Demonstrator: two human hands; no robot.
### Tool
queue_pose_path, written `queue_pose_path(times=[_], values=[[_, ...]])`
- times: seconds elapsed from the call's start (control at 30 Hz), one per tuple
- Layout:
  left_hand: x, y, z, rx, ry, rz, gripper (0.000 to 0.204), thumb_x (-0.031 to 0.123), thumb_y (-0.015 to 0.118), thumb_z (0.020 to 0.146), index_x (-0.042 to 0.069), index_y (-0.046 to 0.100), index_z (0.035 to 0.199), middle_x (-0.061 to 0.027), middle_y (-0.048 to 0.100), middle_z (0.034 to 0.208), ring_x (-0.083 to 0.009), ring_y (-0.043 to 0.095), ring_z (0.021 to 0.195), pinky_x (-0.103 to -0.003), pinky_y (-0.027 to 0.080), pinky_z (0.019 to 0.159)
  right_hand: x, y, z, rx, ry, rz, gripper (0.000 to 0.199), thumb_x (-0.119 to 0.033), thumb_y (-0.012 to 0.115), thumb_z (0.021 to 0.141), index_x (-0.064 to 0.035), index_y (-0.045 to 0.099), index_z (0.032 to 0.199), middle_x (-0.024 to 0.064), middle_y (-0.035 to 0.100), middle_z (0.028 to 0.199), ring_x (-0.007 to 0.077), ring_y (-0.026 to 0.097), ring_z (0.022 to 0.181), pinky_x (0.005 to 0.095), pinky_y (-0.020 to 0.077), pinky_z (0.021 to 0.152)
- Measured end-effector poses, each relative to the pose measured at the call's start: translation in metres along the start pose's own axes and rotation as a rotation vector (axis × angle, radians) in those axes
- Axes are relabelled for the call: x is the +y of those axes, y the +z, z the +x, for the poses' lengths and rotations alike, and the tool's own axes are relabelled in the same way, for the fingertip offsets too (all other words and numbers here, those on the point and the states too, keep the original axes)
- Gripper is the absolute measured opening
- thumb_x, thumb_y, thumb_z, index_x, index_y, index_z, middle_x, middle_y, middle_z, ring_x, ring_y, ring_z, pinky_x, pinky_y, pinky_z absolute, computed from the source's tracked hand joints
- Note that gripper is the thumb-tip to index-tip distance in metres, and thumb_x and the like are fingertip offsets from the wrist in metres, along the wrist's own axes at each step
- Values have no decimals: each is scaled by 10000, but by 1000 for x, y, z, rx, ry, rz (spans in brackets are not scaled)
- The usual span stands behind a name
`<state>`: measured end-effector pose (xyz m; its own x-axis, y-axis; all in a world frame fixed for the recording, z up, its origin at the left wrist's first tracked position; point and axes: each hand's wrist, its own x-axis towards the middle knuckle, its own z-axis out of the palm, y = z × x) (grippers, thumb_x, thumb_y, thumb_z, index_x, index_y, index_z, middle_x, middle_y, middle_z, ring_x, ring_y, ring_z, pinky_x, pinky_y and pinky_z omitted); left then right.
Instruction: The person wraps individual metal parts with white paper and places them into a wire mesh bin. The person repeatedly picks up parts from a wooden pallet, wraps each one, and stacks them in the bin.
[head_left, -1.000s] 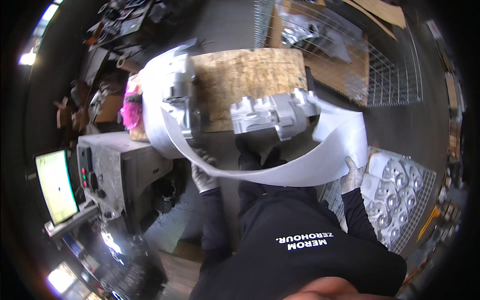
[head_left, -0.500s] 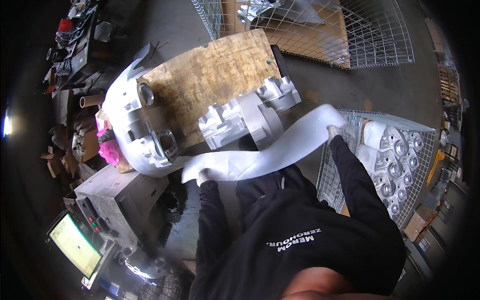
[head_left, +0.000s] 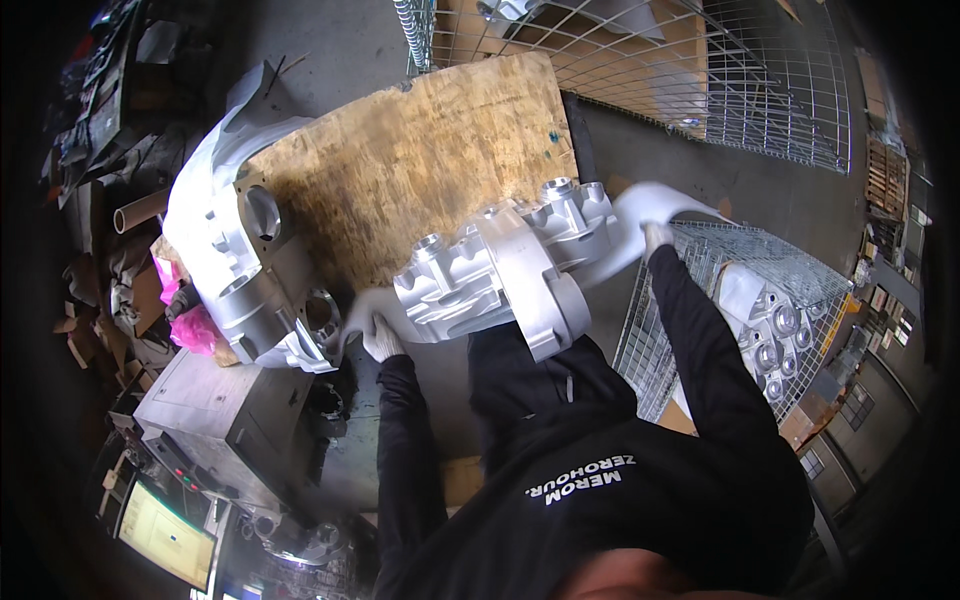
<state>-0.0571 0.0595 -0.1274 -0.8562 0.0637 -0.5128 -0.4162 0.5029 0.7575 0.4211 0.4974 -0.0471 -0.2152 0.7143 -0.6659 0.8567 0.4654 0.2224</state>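
My left hand (head_left: 380, 338), in a white glove, grips one end of a white foam sheet (head_left: 640, 215) at the near edge of a wooden board (head_left: 420, 170). My right hand (head_left: 656, 238), also gloved, holds the sheet's other end beyond the board's right corner. A large cast aluminium housing (head_left: 510, 270) lies on the board between my hands, with the sheet running under it. A second aluminium housing (head_left: 250, 270) stands at the board's left end, on more white foam.
A wire mesh crate (head_left: 700, 290) on the right holds several more castings. Another mesh cage (head_left: 700, 80) stands behind the board. A grey machine cabinet (head_left: 220, 410) and a lit screen (head_left: 165, 535) sit lower left, with clutter and a pink rag (head_left: 190, 325).
The white sheet, held up in a wide loop over the castings, has come down and now lies under the near casting. My hands have lowered and spread to the board's edge.
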Motion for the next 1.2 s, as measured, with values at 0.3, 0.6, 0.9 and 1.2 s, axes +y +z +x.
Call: queue_pose_path(times=[0.3,0.6,0.9,1.2], values=[[152,88,13,-673,-140,6,329,223,530,1015,49,587,1288,-12,656,829,-78,564,600,-224,443,521,-137,-157,91,-139,-152,808,387,-315,605,914,-125,648,1249,125,706,1129,256,672,1011,337,507,878],[159,123,16,-750,184,667,431,386,556,966,45,642,1215,-228,701,1013,-354,684,988,-397,511,860,-220,-178,67,-528,-585,287,468,-119,658,831,-206,628,1290,138,691,1158,240,656,1077,332,529,838],[192,156,-25,-365,325,729,290,260,536,953,104,671,1157,-230,692,890,-421,674,823,-482,528,748,-257,-164,60,-411,-772,262,388,-297,634,873,-233,651,1256,142,686,1168,312,645,1096,402,497,949],[221,148,-48,-871,697,1052,659,316,577,852,184,410,1476,-204,545,1351,-378,501,1266,-481,377,1086,-265,-179,50,-535,-693,301,476,-339,591,848,-185,641,1295,134,655,1260,308,615,1162,397,457,1016]])
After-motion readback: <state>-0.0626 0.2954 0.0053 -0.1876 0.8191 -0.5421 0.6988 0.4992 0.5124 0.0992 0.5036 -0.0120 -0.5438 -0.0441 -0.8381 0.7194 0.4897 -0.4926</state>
